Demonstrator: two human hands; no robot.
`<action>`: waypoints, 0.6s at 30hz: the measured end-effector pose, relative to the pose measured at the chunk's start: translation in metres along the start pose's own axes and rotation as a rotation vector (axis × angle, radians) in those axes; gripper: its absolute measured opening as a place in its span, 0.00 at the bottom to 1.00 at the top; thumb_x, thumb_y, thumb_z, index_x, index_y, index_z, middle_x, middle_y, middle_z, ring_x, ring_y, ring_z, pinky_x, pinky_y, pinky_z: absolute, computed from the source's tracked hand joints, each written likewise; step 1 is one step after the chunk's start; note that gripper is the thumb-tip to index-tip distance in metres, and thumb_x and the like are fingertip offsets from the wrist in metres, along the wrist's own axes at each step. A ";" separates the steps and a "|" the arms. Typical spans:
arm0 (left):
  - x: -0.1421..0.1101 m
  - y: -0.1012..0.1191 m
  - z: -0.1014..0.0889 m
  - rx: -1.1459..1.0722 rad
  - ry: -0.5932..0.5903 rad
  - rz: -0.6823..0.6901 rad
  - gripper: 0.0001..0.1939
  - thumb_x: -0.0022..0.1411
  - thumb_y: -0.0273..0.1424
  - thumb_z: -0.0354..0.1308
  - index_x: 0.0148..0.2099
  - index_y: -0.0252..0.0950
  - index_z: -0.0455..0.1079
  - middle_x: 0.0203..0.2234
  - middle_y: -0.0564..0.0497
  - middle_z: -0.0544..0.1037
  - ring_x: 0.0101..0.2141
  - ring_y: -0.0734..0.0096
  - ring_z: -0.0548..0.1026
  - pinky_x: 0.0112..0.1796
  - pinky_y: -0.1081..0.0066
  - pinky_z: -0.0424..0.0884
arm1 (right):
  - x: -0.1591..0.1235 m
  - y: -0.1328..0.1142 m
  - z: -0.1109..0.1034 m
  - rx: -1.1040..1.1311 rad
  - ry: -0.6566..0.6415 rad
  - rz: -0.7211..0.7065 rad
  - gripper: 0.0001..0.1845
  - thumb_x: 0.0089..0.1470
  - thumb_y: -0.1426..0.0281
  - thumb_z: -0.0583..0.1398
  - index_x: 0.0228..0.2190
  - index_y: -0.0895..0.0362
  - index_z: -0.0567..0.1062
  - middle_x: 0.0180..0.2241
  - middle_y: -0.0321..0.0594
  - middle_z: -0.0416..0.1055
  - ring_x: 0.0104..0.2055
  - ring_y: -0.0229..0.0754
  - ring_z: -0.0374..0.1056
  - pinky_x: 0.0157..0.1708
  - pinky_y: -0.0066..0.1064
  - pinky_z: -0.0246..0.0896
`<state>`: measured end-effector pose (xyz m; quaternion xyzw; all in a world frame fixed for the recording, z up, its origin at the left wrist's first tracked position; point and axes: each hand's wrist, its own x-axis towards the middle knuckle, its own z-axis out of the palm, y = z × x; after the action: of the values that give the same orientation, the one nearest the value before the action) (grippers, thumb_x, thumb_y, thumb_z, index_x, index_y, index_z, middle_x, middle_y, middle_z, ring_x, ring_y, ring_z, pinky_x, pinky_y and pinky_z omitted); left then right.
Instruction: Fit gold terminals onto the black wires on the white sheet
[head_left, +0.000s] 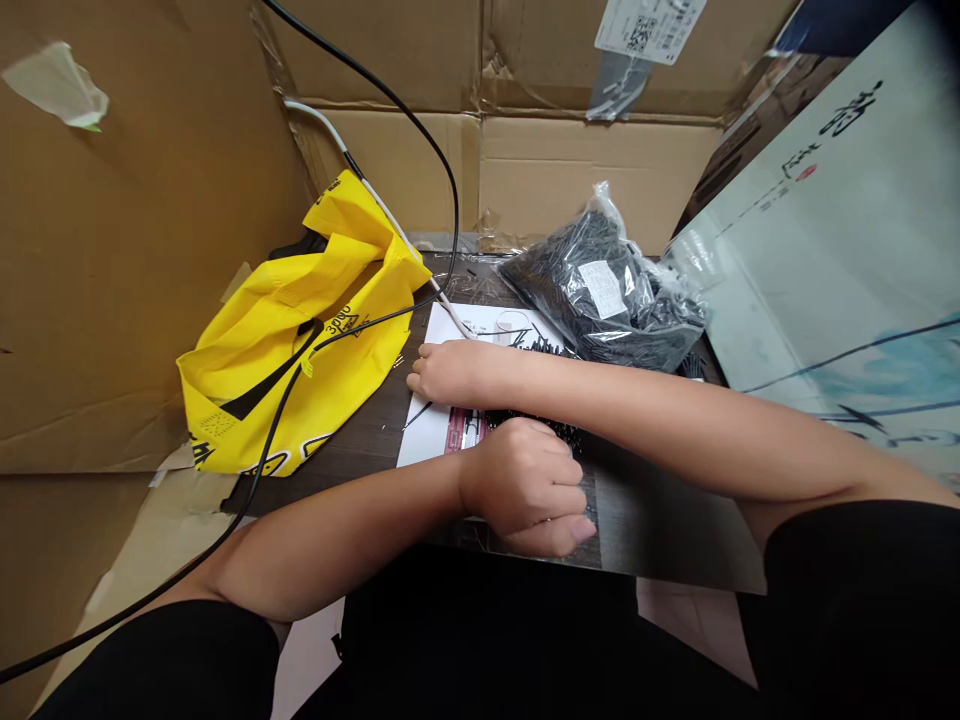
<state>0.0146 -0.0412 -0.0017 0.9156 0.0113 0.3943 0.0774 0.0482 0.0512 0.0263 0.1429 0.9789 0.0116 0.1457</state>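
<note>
Since the thin black pins [544, 346] lie heaped across the white paper [429, 440], they should feel light and stiff, best pinched by one end; the left hand [525, 485] is clenched beside them, while the right hand [450, 372] rests loosely curled on the paper, its grip impossible to tell.

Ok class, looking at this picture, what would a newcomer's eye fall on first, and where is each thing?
A crumpled yellow bag stands out first, lying left of centre against a cardboard wall. To its right, a clear plastic bag packed with thin black pieces sits at the back of the dark tabletop. In the middle, the right hand rests on a white sheet of paper, with the left hand in a fist nearer the person.
</note>
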 end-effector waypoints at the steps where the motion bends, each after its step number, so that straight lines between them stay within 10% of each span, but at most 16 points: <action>1: 0.000 0.000 0.000 0.002 -0.004 -0.002 0.20 0.62 0.36 0.48 0.18 0.39 0.58 0.14 0.56 0.61 0.18 0.72 0.57 0.23 0.65 0.54 | 0.001 0.000 -0.001 0.004 -0.017 0.008 0.17 0.64 0.77 0.49 0.48 0.63 0.74 0.44 0.48 0.73 0.49 0.49 0.66 0.39 0.35 0.57; 18: 0.000 -0.005 -0.010 0.149 0.070 0.002 0.20 0.63 0.39 0.47 0.20 0.39 0.55 0.15 0.55 0.59 0.20 0.72 0.56 0.25 0.66 0.50 | -0.037 0.019 -0.015 0.132 0.251 0.056 0.11 0.62 0.79 0.51 0.40 0.61 0.73 0.36 0.46 0.74 0.40 0.44 0.59 0.33 0.34 0.46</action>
<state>0.0071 -0.0352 0.0042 0.9046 0.0424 0.4242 0.0082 0.0829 0.0594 0.0521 0.1766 0.9837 -0.0310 0.0122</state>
